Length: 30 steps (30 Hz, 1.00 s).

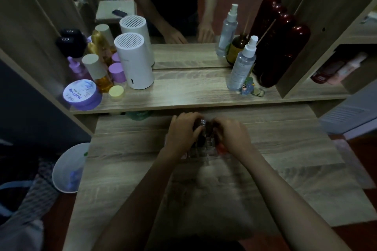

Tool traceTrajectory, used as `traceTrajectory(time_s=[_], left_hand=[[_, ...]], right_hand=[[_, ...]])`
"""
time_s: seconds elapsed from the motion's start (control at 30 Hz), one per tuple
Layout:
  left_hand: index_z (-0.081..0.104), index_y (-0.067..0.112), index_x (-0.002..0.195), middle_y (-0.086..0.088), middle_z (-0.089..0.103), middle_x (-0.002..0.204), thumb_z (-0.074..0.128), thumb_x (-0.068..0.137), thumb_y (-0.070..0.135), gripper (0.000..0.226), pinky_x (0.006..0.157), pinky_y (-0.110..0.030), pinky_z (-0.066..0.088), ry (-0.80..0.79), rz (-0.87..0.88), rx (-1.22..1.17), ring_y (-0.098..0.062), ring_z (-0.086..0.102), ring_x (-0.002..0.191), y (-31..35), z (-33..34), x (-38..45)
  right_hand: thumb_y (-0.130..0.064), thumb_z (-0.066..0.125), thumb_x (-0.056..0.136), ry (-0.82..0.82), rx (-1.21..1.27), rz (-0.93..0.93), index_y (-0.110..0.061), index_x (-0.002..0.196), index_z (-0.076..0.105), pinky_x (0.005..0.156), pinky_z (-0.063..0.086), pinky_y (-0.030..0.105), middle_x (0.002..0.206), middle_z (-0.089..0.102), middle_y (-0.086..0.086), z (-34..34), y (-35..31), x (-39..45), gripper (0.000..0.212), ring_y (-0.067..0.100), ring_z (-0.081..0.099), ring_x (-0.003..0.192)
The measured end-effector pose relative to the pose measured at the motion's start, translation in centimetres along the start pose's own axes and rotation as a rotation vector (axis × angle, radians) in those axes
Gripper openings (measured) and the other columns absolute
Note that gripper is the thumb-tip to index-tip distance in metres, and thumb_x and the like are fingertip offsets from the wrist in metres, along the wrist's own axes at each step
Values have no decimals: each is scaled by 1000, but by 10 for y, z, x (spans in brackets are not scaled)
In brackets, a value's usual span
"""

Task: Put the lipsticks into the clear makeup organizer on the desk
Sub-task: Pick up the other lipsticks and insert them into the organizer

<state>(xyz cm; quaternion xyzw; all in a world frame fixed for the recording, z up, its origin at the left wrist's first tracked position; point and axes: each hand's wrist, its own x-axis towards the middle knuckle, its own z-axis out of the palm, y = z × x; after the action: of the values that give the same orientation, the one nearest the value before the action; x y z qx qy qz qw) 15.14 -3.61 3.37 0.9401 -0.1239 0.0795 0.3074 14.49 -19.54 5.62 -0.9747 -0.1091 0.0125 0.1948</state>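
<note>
Lipsticks (201, 138): dark, rounded tubes, glossy where light catches them, bunched between the two hands and standing at the far end of the organizer; how many cannot be told.
Organizer (201, 152): clear hard plastic with a grid of small square cells, lying on the worktop directly under and just nearer than the fingertips; its edges are faint in the dim light.
Left hand (182, 135): curled over the tubes from the left, fingers (196, 131) bent and pressed against a dark tube, so they look closed on it.
Right hand (232, 135): curled in from the right, fingers tucked toward the same cluster; whether they grip a tube or only touch it cannot be told.
Red item (221, 148): a small bright red shape under the right palm, partly hidden.
Worktop (285, 159): matt wood-grain laminate in grey-brown bands.
Shelf (193, 91): same laminate, a raised ledge beyond the fingertips.
Humidifier (134, 61): smooth white cylinder with a slotted round top, beyond and left of the left fingers.
Spray bottle (242, 65): clear plastic, slim, white pump head, beyond and right of the right fingers.
Purple jar (82, 93): low round tub with a printed lid, far left on the shelf.
</note>
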Motion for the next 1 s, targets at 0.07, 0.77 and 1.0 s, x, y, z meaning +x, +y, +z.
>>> traceTrajectory(time_s=[0.07,0.77,1.0], left_hand=[[58,23,105,0,68,103,61,80,25,25,68,-18,14,-5,8,7,-15,56,94,0,0,-1],[43,11,129,-14,48,132,59,85,15,47,97,-35,41,204,-269,-401,-20,46,118,-17,-18,-46],[31,9,137,-16,37,144,30,98,21,41,99,-23,32,255,-826,-685,-27,37,131,-40,-4,-88]], right_hand=[[-15,52,88,-6,24,7,-20,108,62,76,53,45,102,71,13,0,0,-1,23,36,64,91],[-17,52,93,365,488,171,-10,117,60,77,49,30,110,67,16,-8,43,-22,26,20,60,95],[-38,21,100,338,1216,650,-11,134,42,112,33,43,138,50,17,26,68,-49,49,26,47,126]])
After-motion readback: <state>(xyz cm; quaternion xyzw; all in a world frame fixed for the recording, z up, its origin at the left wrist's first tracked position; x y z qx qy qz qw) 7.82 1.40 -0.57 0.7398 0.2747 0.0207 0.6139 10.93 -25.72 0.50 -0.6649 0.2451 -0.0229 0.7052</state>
